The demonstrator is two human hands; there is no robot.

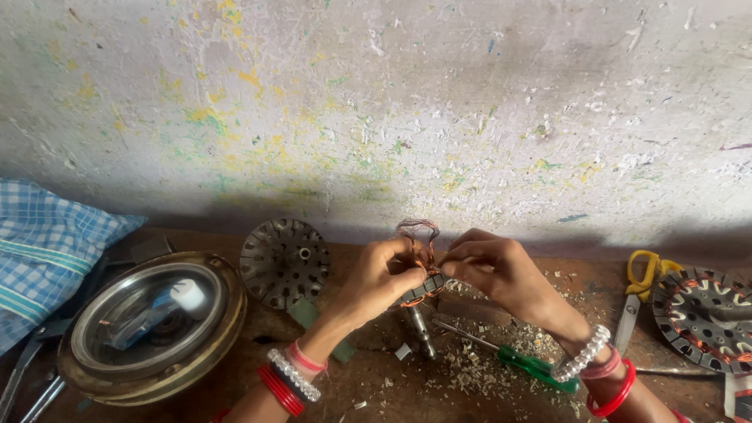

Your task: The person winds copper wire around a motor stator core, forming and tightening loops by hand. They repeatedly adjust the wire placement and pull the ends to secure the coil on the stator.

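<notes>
Over the workbench (439, 392), both hands — left hand (381, 280), right hand (492, 269) — pinch a copper-wound stator (424, 283), fingers closed.

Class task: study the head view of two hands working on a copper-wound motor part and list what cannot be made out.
- Stator: mostly hidden by left hand and right hand; slot count unreadable.
- Second wound stator: cut off by right edge.
- Scissors: blades partly hidden behind the right wrist.
- Pliers: cut off by bottom-left corner.
- Checked cloth: cut off by left edge.

Small dark stator core (425, 287), copper wire loops (417, 229) rising above, held upright above the bench, partly hidden
</notes>
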